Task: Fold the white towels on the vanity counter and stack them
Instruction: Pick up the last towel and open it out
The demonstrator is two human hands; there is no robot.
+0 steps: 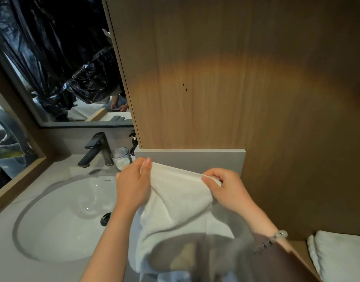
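White towel (179,200) hangs in the air between the two hands, over the grey counter (4,231), and its lower part drops down toward the person. The left hand (132,182) pinches one top corner, with its fingers close together. The right hand (223,186) pinches the other top corner with curled fingers, and a bead bracelet (279,234) sits on that wrist. Left of the left hand is a round white sink (63,220) with a dark drain (105,218). Just past the left hand stand a black tap (95,149) and a clear glass (122,157). Behind both hands is a low grey ledge (191,159), and above it a tall brown wood wall (215,78). A mirror (63,58) hangs up past the tap. Well to the right of the right hand, lower down, lies a second towel (342,255), white and thick
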